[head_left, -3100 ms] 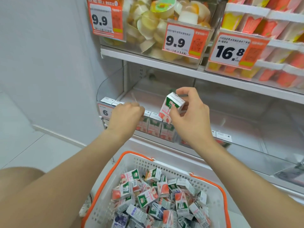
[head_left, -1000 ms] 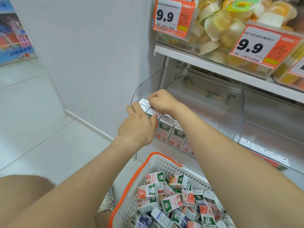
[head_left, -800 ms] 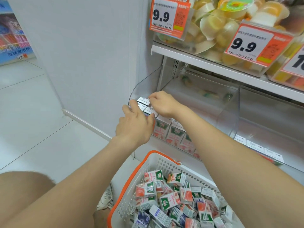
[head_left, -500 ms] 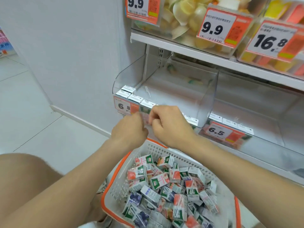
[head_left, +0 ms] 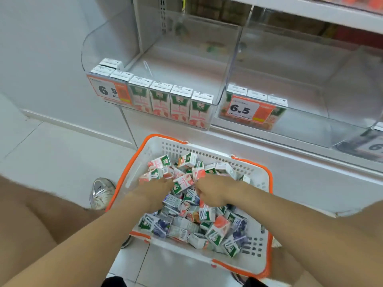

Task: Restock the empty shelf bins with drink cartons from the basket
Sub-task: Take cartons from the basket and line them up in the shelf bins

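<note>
Drink cartons (head_left: 217, 228) are lying jumbled in the basket (head_left: 269, 183), pink-and-green ones mixed with purple ones, tipped every way. The basket is sitting on the floor (head_left: 51, 152) just below the shelf bins.

I am reaching both hands down into the top of the pile. My left hand (head_left: 153, 191) is going in palm down, fingers running in among the far cartons. My right hand (head_left: 215, 189) is lying just beside it, knuckles up, fingers curling into the heap. The fingertips of both are buried and blurred, so I cannot tell whether either is clamped on a carton yet.

Step in hand, as I am judging it: fetching the next cartons for the shelf.

Above, the left bin (head_left: 99, 44) is carrying a front row (head_left: 170, 100) of upright cartons across its width, with a couple more behind at the left corner. Most of its floor is showing bare. The second bin (head_left: 310, 83) is holding only three cartons (head_left: 257, 96) at its front left, behind a price tag (head_left: 246, 109). Restocking is looking early.

The next move is calling for picking out pink-and-green cartons to match the row and closing on them squarely. They then need lifting clear of the basket and standing upright behind the front row. The purple ones are probably belonging elsewhere.
</note>
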`<state>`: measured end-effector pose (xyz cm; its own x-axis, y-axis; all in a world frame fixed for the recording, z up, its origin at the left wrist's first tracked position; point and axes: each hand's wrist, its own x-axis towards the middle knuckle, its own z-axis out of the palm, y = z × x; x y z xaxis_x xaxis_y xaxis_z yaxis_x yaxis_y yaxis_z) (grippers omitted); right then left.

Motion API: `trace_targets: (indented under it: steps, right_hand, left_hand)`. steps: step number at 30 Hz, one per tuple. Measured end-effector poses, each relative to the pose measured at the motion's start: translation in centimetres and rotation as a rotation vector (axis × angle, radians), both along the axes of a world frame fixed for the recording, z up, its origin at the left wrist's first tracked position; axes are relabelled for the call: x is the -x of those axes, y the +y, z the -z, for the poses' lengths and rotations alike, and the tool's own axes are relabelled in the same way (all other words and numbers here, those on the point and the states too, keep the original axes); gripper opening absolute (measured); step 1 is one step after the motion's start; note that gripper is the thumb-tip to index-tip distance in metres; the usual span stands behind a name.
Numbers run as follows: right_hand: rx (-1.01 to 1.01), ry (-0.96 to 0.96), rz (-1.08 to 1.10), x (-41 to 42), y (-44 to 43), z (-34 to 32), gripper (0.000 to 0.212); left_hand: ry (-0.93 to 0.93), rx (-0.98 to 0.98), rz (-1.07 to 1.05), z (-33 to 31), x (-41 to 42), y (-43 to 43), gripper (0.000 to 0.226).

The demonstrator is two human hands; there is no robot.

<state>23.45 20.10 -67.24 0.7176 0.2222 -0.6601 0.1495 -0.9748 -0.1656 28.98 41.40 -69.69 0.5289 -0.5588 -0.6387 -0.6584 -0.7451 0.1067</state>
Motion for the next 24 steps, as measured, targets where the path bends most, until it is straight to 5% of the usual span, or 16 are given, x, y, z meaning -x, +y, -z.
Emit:
trace_targets:
  steps: [2, 6, 9, 19, 24]
  right_hand:
    - [0.024, 0.046, -0.014, 1.6, -0.6, 2.7, 0.026]
    - [0.120, 0.083, -0.240, 5.2, -1.5, 5.5, 0.074]
    - [0.128, 0.089, -0.348, 6.4, -1.3, 6.5, 0.083]
    - [0.155, -0.024, -0.266, 6.7, -0.5, 7.3, 0.074]
    - [-0.130, -0.129, 0.104, 5.5, -1.1, 4.3, 0.015]
  left_hand:
    - [-0.033, -0.036, 0.049, 1.1, 0.5, -0.1, 0.067]
    - [-0.157, -0.073, 0.168, 3.1, 0.5, -0.5, 0.058]
    - [-0.212, -0.059, 0.210, 4.5, 0.7, -1.0, 0.060]
    - [0.124, 0.198, -0.145, 2.7, -2.1, -0.7, 0.040]
    - [0.359, 0.303, -0.403, -0.2, -2.4, -0.3, 0.051]
